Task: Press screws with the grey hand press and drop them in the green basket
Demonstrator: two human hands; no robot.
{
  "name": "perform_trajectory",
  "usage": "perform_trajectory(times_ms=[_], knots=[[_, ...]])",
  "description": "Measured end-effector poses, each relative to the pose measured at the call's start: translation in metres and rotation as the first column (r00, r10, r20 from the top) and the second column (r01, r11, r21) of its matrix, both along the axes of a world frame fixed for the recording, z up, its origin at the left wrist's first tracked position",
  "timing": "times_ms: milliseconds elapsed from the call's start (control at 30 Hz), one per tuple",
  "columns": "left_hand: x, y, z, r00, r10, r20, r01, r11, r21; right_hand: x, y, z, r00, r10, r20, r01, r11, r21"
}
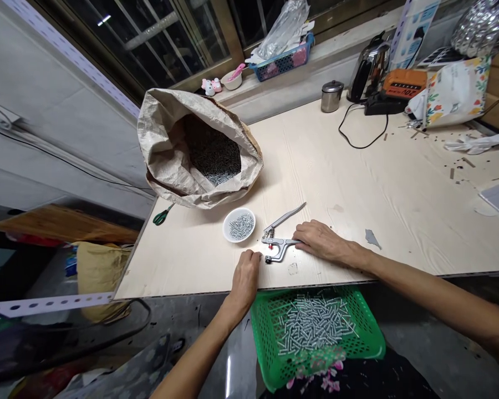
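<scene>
My right hand (316,239) is wrapped round the lower handle of grey snap-fastener pliers (281,248) lying over the table. The pliers' upper handle stands spread away from the lower one, with a spring between them. Left of the C-shaped jaw, my left hand (247,277) is closed at the table's front edge, fingertips pinched. Whatever it pinches is too small or hidden to make out. Just beyond it stands a white bowl (239,225) of small metal pieces. Below the edge, a green basket (263,339) holds many small silvery metal pieces (316,324).
A large open sack (162,136) of dark and silvery small parts stands at the table's back left. Green-handled scissors (161,216) lie by the left edge. Farther off are a metal canister (331,96), a kettle (368,66) and a cable (360,147). A grey scrap (372,239) lies right.
</scene>
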State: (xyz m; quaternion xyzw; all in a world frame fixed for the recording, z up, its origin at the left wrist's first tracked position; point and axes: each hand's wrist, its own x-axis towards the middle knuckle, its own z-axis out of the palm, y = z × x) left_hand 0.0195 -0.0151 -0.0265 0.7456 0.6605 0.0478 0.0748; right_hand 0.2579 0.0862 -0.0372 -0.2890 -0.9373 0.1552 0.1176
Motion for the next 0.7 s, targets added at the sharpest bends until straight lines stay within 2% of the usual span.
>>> perform_trajectory(times_ms=[100,167,200,267,333,400,433,500,700], knots=[[-0.001,0.004,0.003,0.999,0.023,0.042,-0.023,1.000,-0.018,-0.002,-0.002,-0.002,1.000,-0.012,0.011,0.011,0.999,0.030],[-0.002,0.010,0.005,0.971,0.127,0.204,-0.120,0.992,-0.047,-0.002,-0.003,-0.002,1.000,0.002,0.003,-0.002,0.998,0.055],[-0.002,0.013,0.007,0.928,0.206,0.309,-0.185,0.978,-0.095,-0.001,-0.004,-0.002,1.000,0.013,-0.001,-0.012,0.997,0.073],[-0.002,0.018,0.009,0.765,0.392,0.511,-0.296,0.919,-0.261,-0.001,-0.006,-0.003,0.999,0.034,-0.007,-0.033,0.992,0.121],[0.001,0.020,0.012,0.539,0.533,0.653,-0.313,0.846,-0.432,-0.001,-0.008,-0.005,0.998,0.054,-0.011,-0.051,0.984,0.172],[0.006,0.018,0.015,0.358,0.589,0.725,-0.285,0.808,-0.516,-0.002,-0.009,-0.008,0.997,0.070,-0.017,-0.064,0.975,0.213],[0.008,0.017,0.016,0.311,0.593,0.742,-0.281,0.804,-0.525,-0.002,-0.010,-0.009,0.997,0.079,-0.021,-0.072,0.971,0.228],[0.013,0.014,0.018,0.296,0.585,0.755,-0.301,0.808,-0.507,-0.003,-0.011,-0.009,0.994,0.099,-0.039,-0.086,0.966,0.245],[0.018,0.008,0.015,0.345,0.590,0.730,-0.364,0.801,-0.476,-0.002,-0.012,-0.004,0.993,0.113,-0.041,-0.100,0.966,0.238]])
